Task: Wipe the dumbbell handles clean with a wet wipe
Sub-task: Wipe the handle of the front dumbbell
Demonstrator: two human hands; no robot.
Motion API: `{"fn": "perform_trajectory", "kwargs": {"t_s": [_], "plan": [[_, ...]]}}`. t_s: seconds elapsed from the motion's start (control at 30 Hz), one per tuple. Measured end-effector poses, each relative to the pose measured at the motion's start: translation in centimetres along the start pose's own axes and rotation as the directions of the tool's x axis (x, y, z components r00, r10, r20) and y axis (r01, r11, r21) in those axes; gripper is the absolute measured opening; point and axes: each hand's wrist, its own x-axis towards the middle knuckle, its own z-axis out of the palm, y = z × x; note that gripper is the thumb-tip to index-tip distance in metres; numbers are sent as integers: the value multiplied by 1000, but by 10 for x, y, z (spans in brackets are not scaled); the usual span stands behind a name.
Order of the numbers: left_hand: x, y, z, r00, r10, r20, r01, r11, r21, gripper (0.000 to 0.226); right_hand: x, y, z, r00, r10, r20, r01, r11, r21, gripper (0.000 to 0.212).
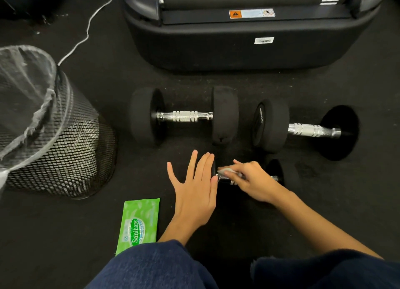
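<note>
- we find the small black dumbbell with a chrome handle (249,178) lying on the black rubber floor (324,202), nearest to us and in front of the two larger ones.
- our left hand (194,189) lies flat, fingers (204,165) straight and spread, against the small dumbbell's left end; it holds nothing.
- our right hand (251,180) has its fingers curled over the chrome handle, pinching a crumpled white wet wipe (227,170) against it.
- two large black dumbbells with knurled chrome handles (184,116) (307,129) lie side by side beyond.
- a green wet-wipe packet (138,223) lies just left of our left wrist.
- a black wire-mesh bin with a clear liner (54,132) stands well to the left.
</note>
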Motion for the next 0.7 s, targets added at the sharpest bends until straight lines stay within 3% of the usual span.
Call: {"fn": "perform_trajectory", "kwargs": {"t_s": [0.37,0.53,0.7], "plan": [[0,0,2,1000,1,-10,-1,1000,-2,55,11,-4,-7,995,17,95,-11,998,-66,28],[1,-1,2,1000,1,-11,-1,1000,-5,55,3,5,-16,1000,11,27,-11,1000,14,26],[1,-1,3,1000,-2,-13,2,1000,-2,55,1,-4,-2,997,-66,40,73,973,-221,33]]}}
